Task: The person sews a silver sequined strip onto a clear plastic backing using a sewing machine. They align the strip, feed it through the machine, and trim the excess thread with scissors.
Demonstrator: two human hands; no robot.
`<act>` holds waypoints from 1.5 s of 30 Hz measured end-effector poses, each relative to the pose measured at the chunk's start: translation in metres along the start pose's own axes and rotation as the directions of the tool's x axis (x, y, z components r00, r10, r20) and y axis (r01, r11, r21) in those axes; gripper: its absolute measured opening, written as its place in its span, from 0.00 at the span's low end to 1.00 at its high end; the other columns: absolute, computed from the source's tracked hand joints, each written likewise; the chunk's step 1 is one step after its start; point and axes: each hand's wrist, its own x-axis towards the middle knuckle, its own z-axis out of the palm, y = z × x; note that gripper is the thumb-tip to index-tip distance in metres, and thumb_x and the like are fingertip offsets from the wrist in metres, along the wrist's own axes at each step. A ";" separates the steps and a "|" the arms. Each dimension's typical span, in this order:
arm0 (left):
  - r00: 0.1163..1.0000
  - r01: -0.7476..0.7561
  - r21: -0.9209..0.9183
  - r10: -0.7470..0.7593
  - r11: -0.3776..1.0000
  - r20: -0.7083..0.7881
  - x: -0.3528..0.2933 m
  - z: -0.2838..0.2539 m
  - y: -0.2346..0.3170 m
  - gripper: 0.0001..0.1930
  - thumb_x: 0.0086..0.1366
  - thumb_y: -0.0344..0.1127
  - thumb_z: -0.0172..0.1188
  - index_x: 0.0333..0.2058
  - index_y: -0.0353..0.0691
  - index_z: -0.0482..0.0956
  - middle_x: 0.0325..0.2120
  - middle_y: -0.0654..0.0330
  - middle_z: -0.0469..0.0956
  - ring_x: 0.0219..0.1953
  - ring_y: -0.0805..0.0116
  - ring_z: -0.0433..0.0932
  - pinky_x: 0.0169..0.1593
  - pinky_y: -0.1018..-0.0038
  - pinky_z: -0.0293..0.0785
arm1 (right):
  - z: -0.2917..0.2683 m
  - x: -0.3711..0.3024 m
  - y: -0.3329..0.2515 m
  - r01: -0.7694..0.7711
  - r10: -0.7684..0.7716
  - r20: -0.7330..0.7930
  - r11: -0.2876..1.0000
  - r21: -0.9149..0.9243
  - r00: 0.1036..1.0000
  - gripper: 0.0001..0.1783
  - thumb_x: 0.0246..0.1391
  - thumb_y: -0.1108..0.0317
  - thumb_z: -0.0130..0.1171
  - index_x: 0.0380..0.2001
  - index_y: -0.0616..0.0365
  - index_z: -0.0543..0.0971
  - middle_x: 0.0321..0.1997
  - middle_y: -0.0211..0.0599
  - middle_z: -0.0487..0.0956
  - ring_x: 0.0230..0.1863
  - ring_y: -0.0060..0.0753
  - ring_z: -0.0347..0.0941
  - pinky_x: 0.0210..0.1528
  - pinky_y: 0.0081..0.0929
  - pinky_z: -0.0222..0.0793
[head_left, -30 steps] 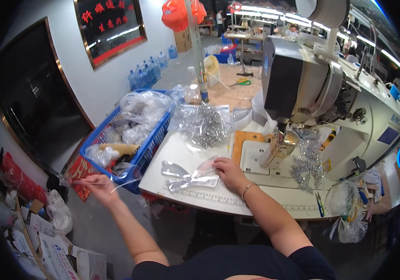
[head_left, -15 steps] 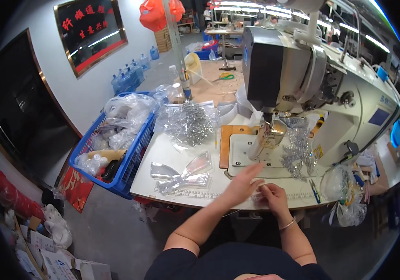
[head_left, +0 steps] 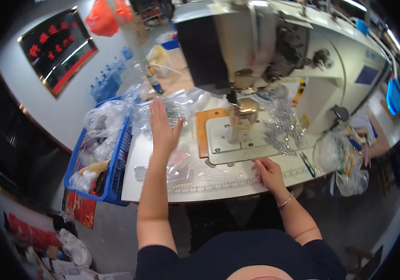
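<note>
My left hand [head_left: 163, 130] is raised over the left part of the white sewing table [head_left: 132, 186], its fingers stretched out and nothing in it. Just behind it lies a pile of glittery silver strips [head_left: 177, 108] on clear plastic, partly covered by the hand. Under my left forearm are clear and silver plastic pieces [head_left: 180, 172]. My right hand [head_left: 270, 175] is closed in a pinch near the front edge; what its fingertips hold is too small to make out. Beyond it stands the sewing machine [head_left: 344, 88], with more glittery silver pieces [head_left: 281, 133] beside its needle area.
A blue basket [head_left: 124, 161] full of clear bags stands at the table's left. A measuring tape [head_left: 218, 185] runs along the front edge. Thread snips [head_left: 307, 164] lie to the right, beside a clear plastic bag [head_left: 333, 151]. An orange-brown board [head_left: 203, 144] borders the machine's plate.
My left hand has left my right hand and reached left and away, over the silver strips. The right hand stays near the front edge, still pinched. The whole view has shifted.
</note>
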 end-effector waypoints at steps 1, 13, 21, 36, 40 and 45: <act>0.998 -0.021 -0.230 0.034 0.973 0.051 -0.030 -0.005 0.028 0.39 0.60 0.46 0.57 0.62 0.30 0.51 0.65 0.43 0.46 0.67 0.44 0.41 0.66 0.53 0.39 | -0.002 0.000 0.002 0.096 -0.098 -0.015 0.990 -0.104 0.995 0.14 0.56 0.64 0.56 0.39 0.64 0.78 0.25 0.33 0.79 0.21 0.19 0.70 0.26 0.20 0.69; 0.794 -0.371 -0.056 0.347 0.927 0.499 -0.181 0.030 0.155 0.42 0.45 0.51 0.68 0.58 0.40 0.64 0.60 0.53 0.61 0.63 0.52 0.57 0.62 0.57 0.53 | -0.029 -0.068 -0.013 0.618 -0.512 0.400 0.378 -0.690 0.760 0.25 0.44 0.71 0.62 0.49 0.58 0.73 0.53 0.45 0.72 0.54 0.48 0.68 0.54 0.39 0.64; 0.792 -0.281 0.012 0.225 0.960 0.567 -0.184 0.023 0.173 0.41 0.46 0.49 0.68 0.57 0.38 0.64 0.59 0.53 0.61 0.62 0.52 0.58 0.63 0.56 0.51 | -0.086 0.019 -0.012 0.241 -0.602 -0.096 0.454 -0.858 0.792 0.19 0.43 0.69 0.62 0.42 0.59 0.74 0.34 0.43 0.76 0.39 0.49 0.71 0.43 0.42 0.66; 0.838 -0.144 -0.198 0.226 0.970 0.497 -0.173 0.009 0.131 0.32 0.49 0.42 0.67 0.52 0.37 0.69 0.55 0.52 0.67 0.60 0.49 0.62 0.61 0.55 0.56 | -0.118 0.003 -0.035 0.185 -0.210 -0.339 0.977 -0.105 0.917 0.26 0.41 0.82 0.62 0.49 0.66 0.73 0.40 0.33 0.76 0.39 0.22 0.73 0.42 0.18 0.71; 0.830 -0.182 -0.217 0.268 0.959 0.488 -0.183 0.006 0.132 0.35 0.50 0.43 0.67 0.55 0.36 0.66 0.56 0.51 0.66 0.60 0.50 0.62 0.62 0.57 0.56 | -0.116 -0.019 -0.047 0.075 -0.078 -0.073 0.996 -0.042 0.994 0.20 0.43 0.83 0.60 0.44 0.67 0.76 0.41 0.36 0.77 0.40 0.25 0.74 0.43 0.19 0.71; 0.868 0.392 -0.660 -0.021 0.640 0.496 -0.177 -0.006 0.134 0.32 0.54 0.30 0.65 0.57 0.34 0.63 0.48 0.51 0.72 0.51 0.62 0.72 0.51 0.67 0.69 | -0.052 -0.020 -0.067 0.211 -0.085 0.721 0.974 -0.086 0.688 0.16 0.46 0.76 0.62 0.42 0.57 0.79 0.38 0.34 0.77 0.36 0.25 0.73 0.36 0.21 0.69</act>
